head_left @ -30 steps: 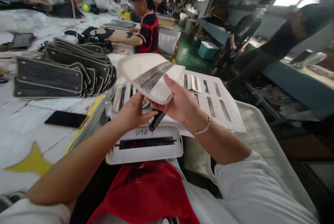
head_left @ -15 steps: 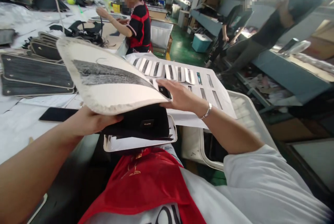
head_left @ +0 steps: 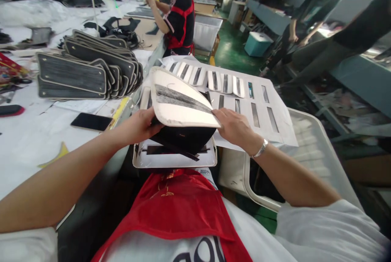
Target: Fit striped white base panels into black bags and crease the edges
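A white panel with rounded corners and a dark stripe (head_left: 183, 109) is held up in front of my body, bowed along its length. My left hand (head_left: 143, 125) is closed on its left edge, fingertips partly hidden beneath. My right hand (head_left: 233, 125) grips its right corner. Under the panel shows a black piece (head_left: 187, 135) with a tiny mark; I cannot tell whether it is joined to the panel. Below lies a shallow white tray-like piece (head_left: 175, 163) with a raised rim and a dark strip across it.
A stack of dark panels with pale edges (head_left: 73, 75) and a phone (head_left: 91, 121) lie on the left table. Ahead, a white sheet with slots (head_left: 255, 111) carries several small striped pieces. A white bin (head_left: 308, 131) stands at right. A co-worker in black and red (head_left: 181, 17) works beyond.
The view has swung left. The panel has been lowered and tilted away, showing more of the tray-like piece. Both hands keep hold of it.
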Action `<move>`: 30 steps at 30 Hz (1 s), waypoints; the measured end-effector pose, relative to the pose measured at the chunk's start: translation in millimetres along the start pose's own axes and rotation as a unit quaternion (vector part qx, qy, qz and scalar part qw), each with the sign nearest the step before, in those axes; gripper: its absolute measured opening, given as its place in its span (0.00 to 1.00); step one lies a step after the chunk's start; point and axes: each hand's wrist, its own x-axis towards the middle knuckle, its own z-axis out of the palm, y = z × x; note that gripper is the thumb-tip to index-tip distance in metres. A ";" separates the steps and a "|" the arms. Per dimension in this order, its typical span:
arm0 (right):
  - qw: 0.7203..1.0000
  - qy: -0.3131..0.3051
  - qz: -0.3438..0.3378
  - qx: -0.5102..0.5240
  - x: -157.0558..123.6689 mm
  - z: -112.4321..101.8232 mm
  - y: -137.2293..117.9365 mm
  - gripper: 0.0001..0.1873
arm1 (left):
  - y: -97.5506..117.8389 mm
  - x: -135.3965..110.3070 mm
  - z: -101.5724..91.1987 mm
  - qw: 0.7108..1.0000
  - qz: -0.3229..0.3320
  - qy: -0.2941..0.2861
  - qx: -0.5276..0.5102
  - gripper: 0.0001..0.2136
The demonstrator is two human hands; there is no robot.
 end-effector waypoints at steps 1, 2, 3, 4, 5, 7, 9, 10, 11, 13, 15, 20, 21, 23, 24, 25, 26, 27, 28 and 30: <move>1.000 0.004 0.005 -0.006 -2.3 -0.2 0.0 0.18 | -1.7 0.9 1.0 1.000 -0.001 0.008 0.011 0.18; 1.000 0.009 0.008 -0.010 -4.0 -1.1 -0.1 0.19 | -2.0 2.2 0.4 1.000 -0.002 0.018 0.026 0.18; 1.000 0.015 0.011 -0.015 -5.3 -2.4 -0.3 0.19 | -1.4 3.6 -1.5 0.999 -0.005 0.027 0.044 0.18; 1.000 0.020 0.014 -0.020 -6.2 -3.7 -0.7 0.20 | -0.1 5.0 -4.2 0.997 -0.011 0.035 0.062 0.18; 0.999 0.024 0.016 -0.025 -6.9 -4.7 -1.3 0.21 | 1.3 5.9 -7.3 0.996 -0.018 0.042 0.076 0.19; 0.999 0.021 0.016 -0.032 -8.1 -5.4 -2.8 0.23 | 2.9 5.8 -11.6 0.995 -0.028 0.046 0.084 0.19; 0.999 0.009 0.012 -0.037 -9.8 -3.9 -4.7 0.22 | 1.6 2.1 -9.2 0.997 -0.024 0.035 0.060 0.18; 0.999 0.000 0.010 -0.040 -11.1 -2.6 -5.8 0.21 | -0.1 -1.1 -4.6 0.999 -0.021 0.024 0.039 0.18; 0.999 -0.011 0.006 -0.046 -13.0 -1.2 -7.2 0.20 | -2.4 -5.1 2.2 1.000 -0.018 0.012 0.014 0.17; 0.997 -0.033 -0.008 -0.066 -18.5 1.8 -11.1 0.19 | -7.3 -14.4 20.3 0.998 -0.019 -0.019 -0.053 0.16; 0.993 -0.059 -0.029 -0.096 -26.1 4.5 -16.5 0.18 | -11.6 -23.7 38.5 0.991 -0.024 -0.055 -0.124 0.16; 0.984 -0.085 -0.067 -0.138 -40.8 11.9 -31.7 0.26 | -23.2 -39.6 45.6 0.960 -0.100 -0.123 -0.231 0.17; 0.984 -0.086 -0.067 -0.139 -40.8 13.8 -34.5 0.29 | -27.8 -42.5 40.3 0.952 -0.135 -0.107 -0.255 0.17; 0.983 -0.092 -0.071 -0.139 -37.8 18.8 -41.1 0.34 | -39.8 -50.4 28.7 0.926 -0.213 -0.005 -0.311 0.18; 0.983 -0.096 -0.077 -0.139 -35.4 22.0 -45.2 0.35 | -46.4 -55.9 24.3 0.904 -0.249 0.075 -0.340 0.18; 0.981 -0.102 -0.087 -0.137 -32.9 25.5 -50.0 0.36 | -52.6 -62.5 21.7 0.873 -0.279 0.159 -0.368 0.18; 0.980 -0.110 -0.100 -0.134 -30.6 29.3 -55.5 0.36 | -57.8 -70.1 21.4 0.836 -0.304 0.232 -0.394 0.18; 0.977 -0.122 -0.115 -0.131 -28.6 33.1 -61.5 0.36 | -61.5 -78.5 23.4 0.799 -0.326 0.286 -0.416 0.18; 0.974 -0.137 -0.127 -0.128 -26.9 36.7 -67.9 0.36 | -63.2 -87.4 27.7 0.767 -0.348 0.317 -0.436 0.18; 0.968 -0.168 -0.136 -0.125 -23.6 43.0 -80.4 0.35 | -60.7 -104.1 41.3 0.722 -0.392 0.327 -0.467 0.19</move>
